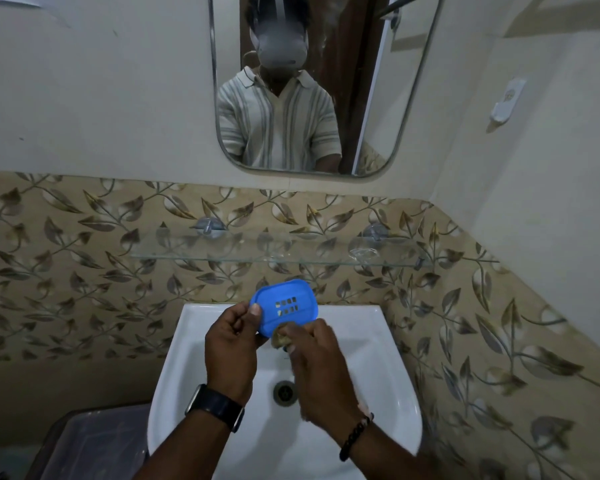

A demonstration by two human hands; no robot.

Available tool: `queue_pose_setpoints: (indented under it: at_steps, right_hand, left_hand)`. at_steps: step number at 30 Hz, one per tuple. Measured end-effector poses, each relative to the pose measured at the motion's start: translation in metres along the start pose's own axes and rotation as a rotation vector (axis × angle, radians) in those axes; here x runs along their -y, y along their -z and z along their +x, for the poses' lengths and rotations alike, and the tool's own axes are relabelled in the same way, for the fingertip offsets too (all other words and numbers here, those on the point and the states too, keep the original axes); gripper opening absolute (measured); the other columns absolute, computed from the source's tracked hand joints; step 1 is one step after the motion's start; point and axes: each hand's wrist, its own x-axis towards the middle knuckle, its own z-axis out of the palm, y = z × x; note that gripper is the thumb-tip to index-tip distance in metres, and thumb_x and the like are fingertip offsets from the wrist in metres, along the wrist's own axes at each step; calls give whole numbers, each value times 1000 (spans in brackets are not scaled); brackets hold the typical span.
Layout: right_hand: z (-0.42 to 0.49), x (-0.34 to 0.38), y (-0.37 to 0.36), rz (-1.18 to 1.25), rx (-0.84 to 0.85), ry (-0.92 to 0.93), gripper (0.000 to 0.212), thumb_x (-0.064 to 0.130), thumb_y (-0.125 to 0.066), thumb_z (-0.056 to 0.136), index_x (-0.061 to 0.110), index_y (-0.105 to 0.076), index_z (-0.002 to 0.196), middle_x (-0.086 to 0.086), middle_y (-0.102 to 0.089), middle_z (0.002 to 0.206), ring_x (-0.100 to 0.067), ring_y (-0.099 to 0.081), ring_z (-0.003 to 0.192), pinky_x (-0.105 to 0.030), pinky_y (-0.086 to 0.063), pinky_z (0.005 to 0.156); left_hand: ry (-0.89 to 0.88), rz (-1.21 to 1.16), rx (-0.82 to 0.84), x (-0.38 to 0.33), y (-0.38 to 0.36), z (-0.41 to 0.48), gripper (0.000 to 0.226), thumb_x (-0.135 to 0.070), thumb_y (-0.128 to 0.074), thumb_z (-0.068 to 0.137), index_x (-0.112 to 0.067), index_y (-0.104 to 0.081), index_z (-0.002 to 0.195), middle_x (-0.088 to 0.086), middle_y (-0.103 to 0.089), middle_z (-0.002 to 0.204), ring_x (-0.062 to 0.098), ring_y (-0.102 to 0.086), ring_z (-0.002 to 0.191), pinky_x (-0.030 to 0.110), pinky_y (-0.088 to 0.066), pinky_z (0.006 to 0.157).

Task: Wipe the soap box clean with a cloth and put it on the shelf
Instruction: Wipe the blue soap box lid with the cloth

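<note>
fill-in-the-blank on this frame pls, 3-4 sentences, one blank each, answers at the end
1. The blue soap box is held up over the white ____.
2. The left hand pinches the soap box; the ____ hand presses the cloth against it.
3. A black watch sits on the ____ wrist.
4. The glass shelf hangs below the ____.

Missing words: sink; right; left; mirror

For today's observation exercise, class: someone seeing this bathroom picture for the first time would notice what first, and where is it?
The bright blue soap box stands out first, held up over the white sink by the left hand while the right hand presses a small cloth to its lower edge. Behind it, a glass shelf crosses the leaf-patterned tiles, and above hangs a mirror reflecting the person.
</note>
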Motion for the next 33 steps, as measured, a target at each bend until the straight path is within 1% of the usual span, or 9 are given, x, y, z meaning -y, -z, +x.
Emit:
queue_pose_setpoints:
  at_steps: [3, 6, 9, 12, 16, 19, 24, 28, 33]
  right_hand:
    - [5, 0, 11, 475, 91, -183, 28, 12, -52, 100, 30, -71, 110, 3, -57, 105, -16, -63, 83, -27, -58, 72]
    - [13, -11, 21, 850, -64, -516, 29, 1, -57, 94, 21, -78, 96, -7, -75, 101, -13, -69, 78, -23, -55, 62]
    - [17, -30, 27, 984, -293, -781, 19, 12, -62, 91, 14, -78, 83, -11, -73, 85, -18, -61, 68, -27, -44, 55]
    - [20, -45, 34, 1184, -244, -957, 34, 38, -59, 92, 16, -77, 73, -12, -68, 73, -17, -54, 50, -24, -36, 45]
    - [21, -50, 41, 1122, 35, -900, 52, 64, -59, 88, 18, -81, 98, -7, -76, 84, -14, -67, 64, -23, -31, 43]
    - [20, -48, 41, 1075, 48, -886, 42, 49, -66, 89, 12, -77, 105, -7, -74, 82, -13, -63, 57, -22, -32, 44]
    - [20, -51, 40, 1085, -22, -857, 20, 33, -66, 91, 14, -68, 86, -7, -58, 68, -13, -49, 46, -24, -33, 44]
    - [16, -52, 34, 994, -122, -832, 19, 25, -67, 90, 14, -67, 75, -5, -52, 61, -14, -47, 45, -23, -36, 45]
    - [6, -46, 15, 973, -169, -873, 22, 24, -67, 92, 8, -70, 77, -9, -59, 64, -15, -52, 47, -24, -38, 44]
  left_hand:
    - [-66, 107, 23, 2, 4, -1, 30, -41, -72, 88, -17, -73, 107, 5, -79, 97, 26, -75, 95, 37, -62, 74]
    - [-302, 378, 107, -3, 13, -2, 26, -47, -61, 91, -32, -69, 110, -12, -76, 100, 10, -72, 96, 29, -59, 81]
    - [-560, 584, 275, -7, 24, -5, 27, -37, -53, 98, -25, -66, 119, -16, -72, 106, 5, -68, 98, 20, -54, 80]
    - [-806, 837, 475, -6, 31, -9, 27, -36, -45, 104, -21, -60, 121, -8, -66, 108, 12, -64, 97, 28, -52, 84]
    - [-1009, 936, 628, 3, 34, -5, 30, -4, -54, 95, -18, -58, 121, -3, -61, 119, 21, -60, 107, 31, -40, 114]
    - [-1113, 1023, 653, 12, 40, 2, 43, 8, -62, 88, -17, -59, 122, 5, -63, 122, 28, -60, 117, 46, -49, 107]
    - [-1216, 1068, 631, 10, 43, 6, 44, 3, -62, 90, -23, -60, 126, 3, -59, 131, 27, -51, 134, 39, -49, 106]
    - [-812, 893, 446, 8, 47, 3, 47, -19, -60, 96, -39, -54, 138, -1, -46, 146, 12, -52, 130, 22, -49, 98]
    - [259, 123, 211, 21, 36, -16, 51, -32, -72, 84, -10, -64, 129, 15, -72, 110, 25, -75, 81, 37, -63, 73]
